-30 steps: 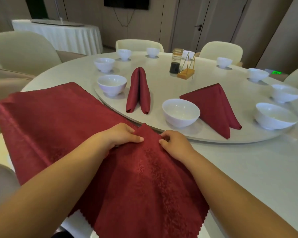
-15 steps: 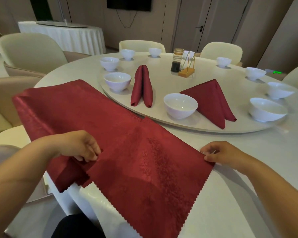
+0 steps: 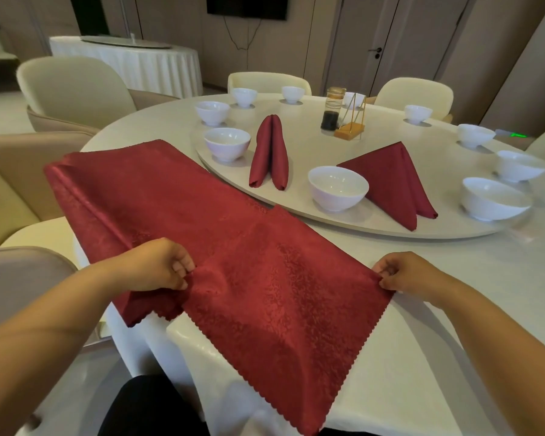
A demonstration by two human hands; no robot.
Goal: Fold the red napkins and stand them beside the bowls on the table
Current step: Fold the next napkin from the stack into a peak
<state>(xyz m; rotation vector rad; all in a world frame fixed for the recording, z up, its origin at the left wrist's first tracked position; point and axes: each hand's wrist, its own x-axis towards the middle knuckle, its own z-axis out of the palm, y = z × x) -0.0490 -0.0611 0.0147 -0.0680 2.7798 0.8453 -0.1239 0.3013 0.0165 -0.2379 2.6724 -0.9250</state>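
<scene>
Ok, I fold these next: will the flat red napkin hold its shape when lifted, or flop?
Probably floppy: the napkin drapes limply over the table edge. Likely light: the left hand and right hand merely pinch its corners.

Restaurant private dining room, banquet setup. Large round table (image 3: 453,309) under a white cloth, with a big turntable (image 3: 343,146) in its middle. Identical white bowls (image 3: 338,188) are spaced along the turntable's rim like place settings. Two folded red napkins (image 3: 269,152) stand between the bowls. A flat red napkin (image 3: 280,294) hangs over the table's near edge. A sauce bottle (image 3: 331,111) and a wire stand (image 3: 350,129) on a wooden base are at the turntable's far side. Matching cream upholstered chairs (image 3: 76,86) ring the table. A second table (image 3: 132,64) with a pleated white skirt and its own turntable is at back left. Dark wall screen (image 3: 246,6), panelled walls, door (image 3: 368,42).
</scene>
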